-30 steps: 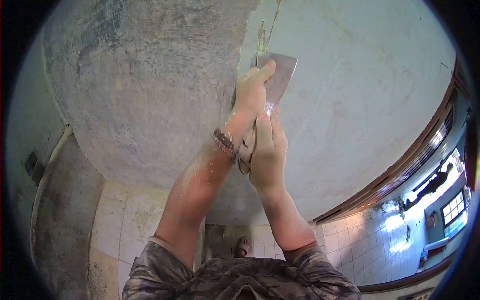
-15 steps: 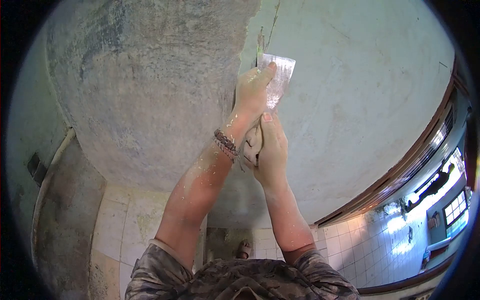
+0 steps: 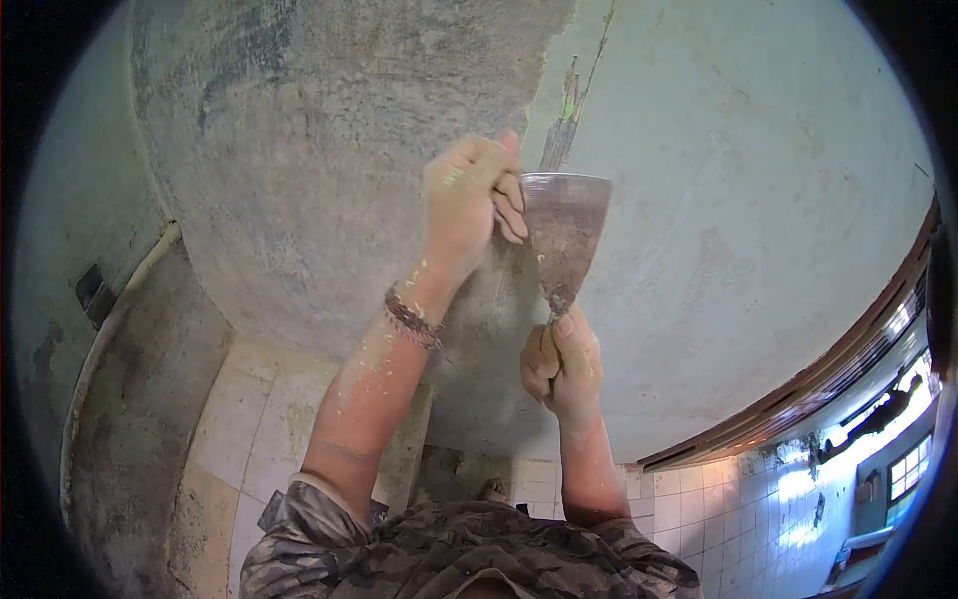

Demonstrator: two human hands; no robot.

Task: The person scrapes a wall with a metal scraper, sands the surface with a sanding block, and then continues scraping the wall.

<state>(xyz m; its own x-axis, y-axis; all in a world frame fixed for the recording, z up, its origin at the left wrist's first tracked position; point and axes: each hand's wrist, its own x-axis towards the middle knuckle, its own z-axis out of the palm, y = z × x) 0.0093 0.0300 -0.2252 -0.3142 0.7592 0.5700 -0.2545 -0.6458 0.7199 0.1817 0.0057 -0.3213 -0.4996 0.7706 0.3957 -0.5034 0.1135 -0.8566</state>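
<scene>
My right hand [image 3: 565, 367] is closed round the handle of a wide putty knife [image 3: 567, 225], low on the tool, and its thumb lies near the base of the blade. The metal blade points up and carries brownish smears. Beside the blade's left edge is my left hand [image 3: 461, 200], fingers loosely bent and thumb apart, holding nothing; its fingertips are right at that edge. Pale flakes cling to the left forearm. Just above the blade, a rough dark strip [image 3: 561, 140] shows in the pale green wall [image 3: 718, 220].
Bare grey plaster [image 3: 299, 150] covers the wall's left part, meeting the green paint along a ragged edge. A dark brown ledge [image 3: 798, 399] curves along the right. White floor tiles [image 3: 254, 419] lie below, and a low grey slab [image 3: 140, 399] stands at left.
My left hand has let go of the blade and moved left. My right hand has lowered the putty knife, uncovering more of the dark strip. The view has shifted slightly.
</scene>
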